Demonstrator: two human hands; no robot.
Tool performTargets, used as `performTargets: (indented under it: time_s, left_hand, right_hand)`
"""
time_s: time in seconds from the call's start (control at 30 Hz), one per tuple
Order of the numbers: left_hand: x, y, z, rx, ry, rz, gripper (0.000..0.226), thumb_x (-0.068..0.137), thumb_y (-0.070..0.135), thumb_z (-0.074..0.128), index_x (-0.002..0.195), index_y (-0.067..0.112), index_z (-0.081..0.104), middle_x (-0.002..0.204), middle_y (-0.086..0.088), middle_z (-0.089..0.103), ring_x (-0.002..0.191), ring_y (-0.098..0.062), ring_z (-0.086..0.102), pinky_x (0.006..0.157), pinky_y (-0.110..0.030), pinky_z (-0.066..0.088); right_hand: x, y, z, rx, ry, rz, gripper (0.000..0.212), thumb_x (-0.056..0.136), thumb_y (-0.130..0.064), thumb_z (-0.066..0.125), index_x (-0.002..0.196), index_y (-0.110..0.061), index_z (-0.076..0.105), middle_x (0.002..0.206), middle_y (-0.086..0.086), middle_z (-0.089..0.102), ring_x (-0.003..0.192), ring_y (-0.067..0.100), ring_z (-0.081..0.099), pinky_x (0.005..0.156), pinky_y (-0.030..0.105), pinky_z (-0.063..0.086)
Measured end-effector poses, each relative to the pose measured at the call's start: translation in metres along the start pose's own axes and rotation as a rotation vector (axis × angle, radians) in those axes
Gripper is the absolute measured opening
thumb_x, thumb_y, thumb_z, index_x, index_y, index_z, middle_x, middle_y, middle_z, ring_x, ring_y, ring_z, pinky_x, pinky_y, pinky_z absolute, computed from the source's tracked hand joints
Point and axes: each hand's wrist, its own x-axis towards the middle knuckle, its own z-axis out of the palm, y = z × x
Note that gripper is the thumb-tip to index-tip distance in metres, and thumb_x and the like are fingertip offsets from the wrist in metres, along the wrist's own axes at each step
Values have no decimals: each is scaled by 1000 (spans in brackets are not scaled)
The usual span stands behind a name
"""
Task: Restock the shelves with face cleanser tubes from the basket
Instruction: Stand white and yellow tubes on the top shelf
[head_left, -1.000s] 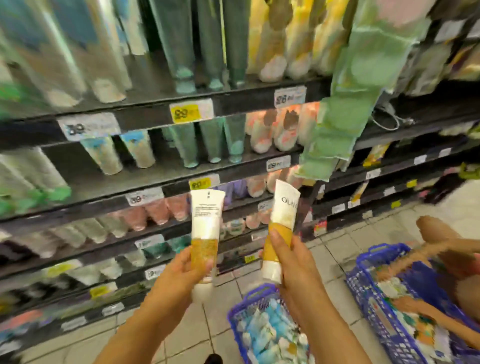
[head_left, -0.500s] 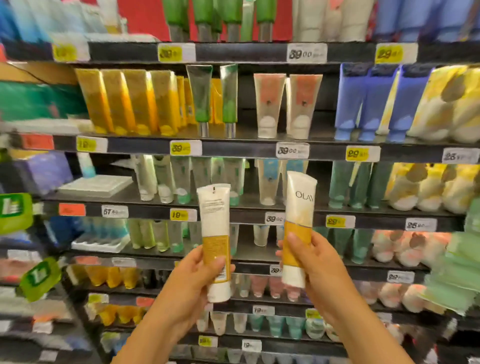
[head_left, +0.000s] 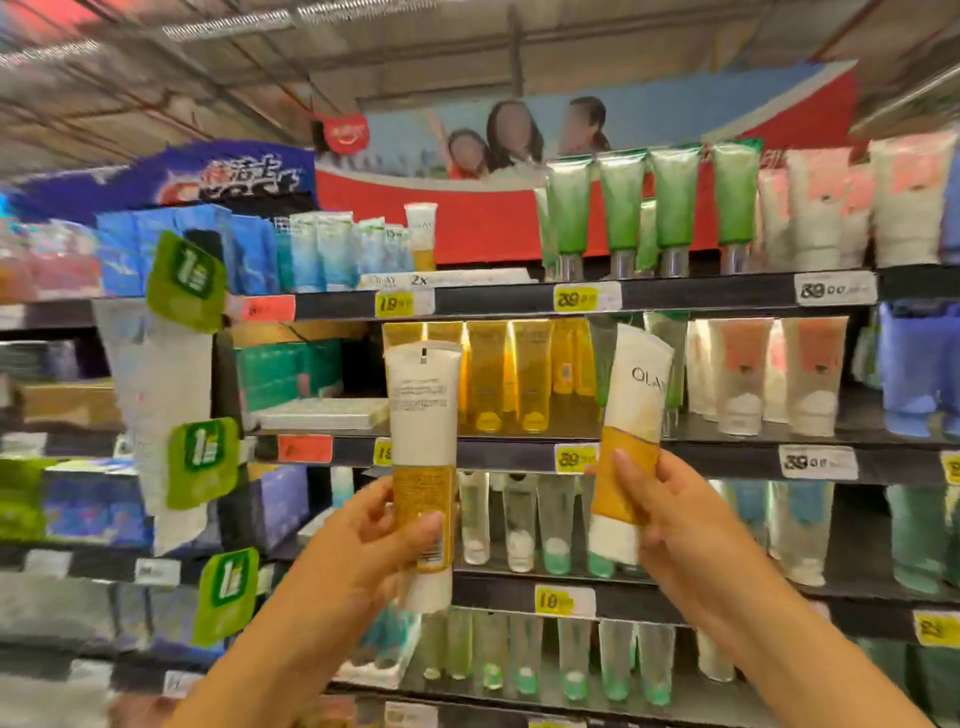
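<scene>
Since the earlier frame our view has gone up: the top shelf (head_left: 519, 304) with its poster behind is now in sight, and both tubes are raised with it, so their upper ends now reach the shelf of yellow tubes (head_left: 498, 384), where before they stood one row lower. We hold one face cleanser tube in each hand. Our left hand (head_left: 363, 545) has its fingers (head_left: 423, 525) curled round the lower, yellow part of the left tube (head_left: 423, 415), which shows its printed back side. Our right hand (head_left: 670, 514) grips the right tube (head_left: 631, 415) the same way, with the brand name readable above the fingers. Both tubes stand cap down and are apart from each other. Far above the left fingers, one tube of the same white and yellow kind (head_left: 421, 234) stands alone on the top shelf; we judge this is the place for them. No tube of these two is placed yet, so this part of the restocking is not done. The basket is out of view now, so how many tubes are left we cannot tell.
</scene>
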Motion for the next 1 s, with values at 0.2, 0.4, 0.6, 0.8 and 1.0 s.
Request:
performTargets:
  time_s: [0.2,0.4,0.6,0.8,1.0]
  left_hand:
    - [51,34,-48,28,37,65,52,54,28,75,105,22,65,98,-1,74,87,-14,71,77,-38,50]
    - [124,68,-74,52,75,182,53,54,22,73,106,22,63,99,-3,74,88,-16,71,81,-43,51]
    - [206,115,-88,91,70,349,48,56,22,72,103,20,66,97,-4,74,87,-17,71,68,-32,54]
    - [286,154,-99,156,93,477,46,56,24,72,102,22,65,90,-1,74,77,-11,71,56,-22,54]
    - [346,163,-110,205,144,530,32,68,20,70,99,22,62,80,4,72,70,-7,68,59,-27,55]
  right_hand:
    - [53,-14,49,-30,-47,-100,43,69,-30,61,109,-15,57,89,-2,74,76,6,70,70,27,49]
    - [126,-31,78,-48,-109,-192,46,67,-26,63,111,-14,58,103,10,71,93,24,67,77,37,55]
    - [214,-58,96,-37,-164,-302,39,64,-31,65,102,-20,62,83,-4,73,75,10,69,64,28,52]
    - [288,-90,118,-64,-241,-426,44,59,-37,70,100,-24,64,85,-8,73,76,8,70,64,30,53]
    - [325,-101,147,-93,-227,-499,48,56,-34,71,100,-21,62,91,-1,71,76,11,71,59,28,57]
